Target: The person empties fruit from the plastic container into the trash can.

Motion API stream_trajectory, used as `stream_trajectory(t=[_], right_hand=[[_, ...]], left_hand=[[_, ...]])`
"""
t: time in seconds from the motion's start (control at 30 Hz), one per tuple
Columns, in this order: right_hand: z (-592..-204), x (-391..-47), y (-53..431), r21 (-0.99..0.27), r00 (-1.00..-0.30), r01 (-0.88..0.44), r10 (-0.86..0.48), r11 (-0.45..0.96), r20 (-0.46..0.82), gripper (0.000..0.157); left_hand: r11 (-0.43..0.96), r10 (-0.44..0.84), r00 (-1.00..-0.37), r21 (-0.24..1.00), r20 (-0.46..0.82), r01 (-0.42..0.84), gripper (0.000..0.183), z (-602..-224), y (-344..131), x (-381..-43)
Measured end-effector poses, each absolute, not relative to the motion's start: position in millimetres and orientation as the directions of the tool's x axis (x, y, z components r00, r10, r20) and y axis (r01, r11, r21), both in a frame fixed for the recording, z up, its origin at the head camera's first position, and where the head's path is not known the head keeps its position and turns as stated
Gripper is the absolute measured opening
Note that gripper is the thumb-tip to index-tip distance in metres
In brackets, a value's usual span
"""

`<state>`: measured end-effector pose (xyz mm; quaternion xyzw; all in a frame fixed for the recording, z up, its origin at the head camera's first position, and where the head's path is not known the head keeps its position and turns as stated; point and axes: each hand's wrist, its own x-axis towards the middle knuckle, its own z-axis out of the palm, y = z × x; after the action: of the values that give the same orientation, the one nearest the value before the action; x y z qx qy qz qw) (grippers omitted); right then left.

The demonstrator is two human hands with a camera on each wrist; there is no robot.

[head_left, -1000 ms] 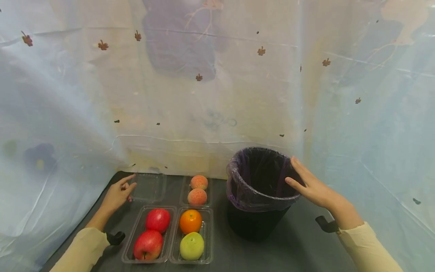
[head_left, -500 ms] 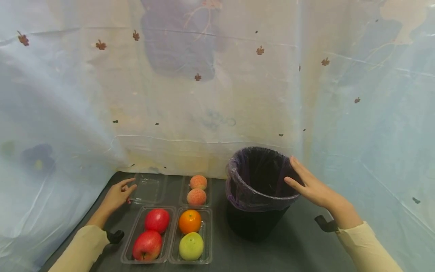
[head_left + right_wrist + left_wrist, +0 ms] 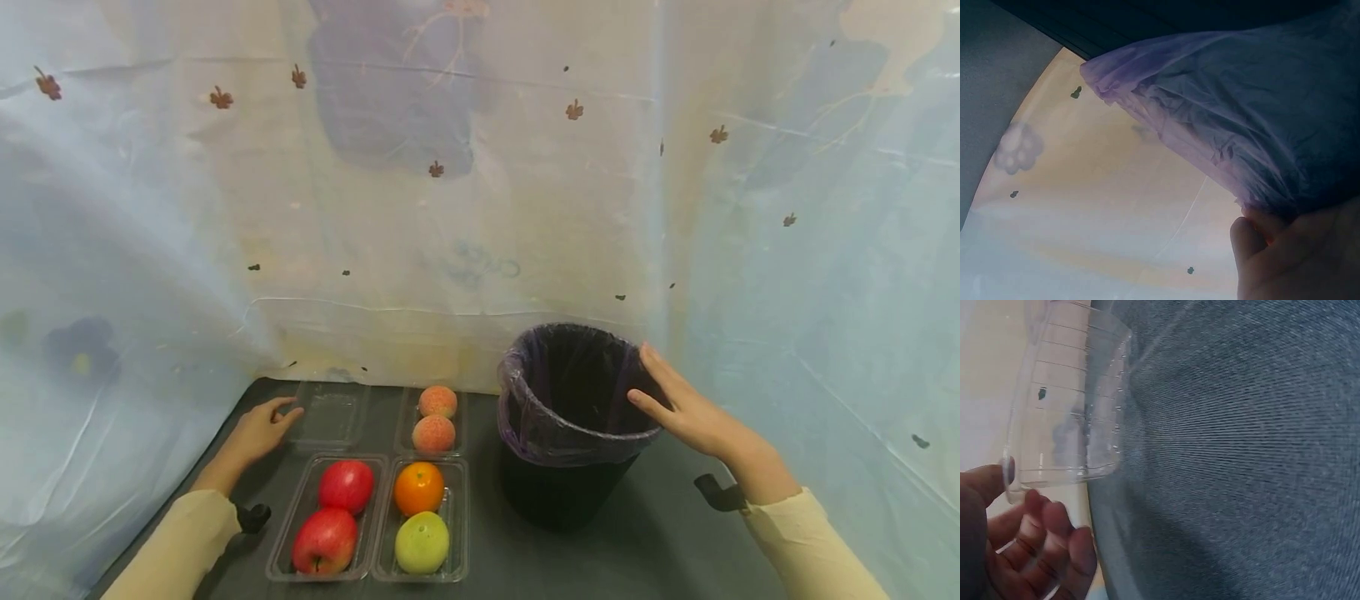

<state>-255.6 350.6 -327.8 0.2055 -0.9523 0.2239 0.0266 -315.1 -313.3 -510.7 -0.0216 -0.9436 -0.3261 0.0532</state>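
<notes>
My left hand point(image 3: 258, 429) is at the left edge of a clear plastic container point(image 3: 330, 417) at the back left. In the left wrist view, my thumb and fingers pinch the rim of this container point(image 3: 1060, 434). My right hand point(image 3: 697, 421) rests at the right rim of a black bin point(image 3: 562, 492) lined with a thin purple bag point(image 3: 577, 450). Its fingers look straight, with the thumb over the bin's opening. In the right wrist view, fingers point(image 3: 1247, 240) touch the edge of the bag point(image 3: 1210, 125); part of that hand is out of frame.
Two red apples point(image 3: 326, 542) sit in one clear tray point(image 3: 281, 554). An orange point(image 3: 419, 489) and a yellow-green fruit point(image 3: 422, 542) share the tray beside it. Behind them, two peach-coloured fruits point(image 3: 435, 434) lie in another container. A patterned plastic sheet point(image 3: 450, 250) stands around the dark table.
The fingers of my left hand have drawn in at the container's edge, and its lower fingers have gone out of sight in the head view. My right hand stays at the bin.
</notes>
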Motion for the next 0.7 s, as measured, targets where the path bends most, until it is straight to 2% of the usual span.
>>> stream_trajectory(t=[0.13, 0.27, 0.47, 0.7], right_hand=[[-328, -255, 350, -0.415, -0.915, -0.401, -0.378, 0.817, 0.141, 0.082], [-327, -255, 350, -0.414, -0.915, -0.4, -0.378, 0.817, 0.139, 0.082], [-326, -254, 350, -0.414, -0.914, -0.403, -0.381, 0.816, 0.14, 0.082], [-326, -254, 350, -0.411, -0.908, -0.416, -0.395, 0.811, 0.141, 0.082]], left_hand=[[0.811, 0.02, -0.994, 0.579, 0.11, 0.08, 0.077, -507, -314, -315], [0.843, 0.001, -0.987, 0.53, 0.159, 0.086, 0.069, -503, -310, -316], [0.88, -0.062, -0.987, 0.474, 0.151, 0.017, 0.064, -491, -297, -311], [0.881, -0.05, -0.971, 0.469, 0.235, 0.068, 0.054, -477, -270, -307]])
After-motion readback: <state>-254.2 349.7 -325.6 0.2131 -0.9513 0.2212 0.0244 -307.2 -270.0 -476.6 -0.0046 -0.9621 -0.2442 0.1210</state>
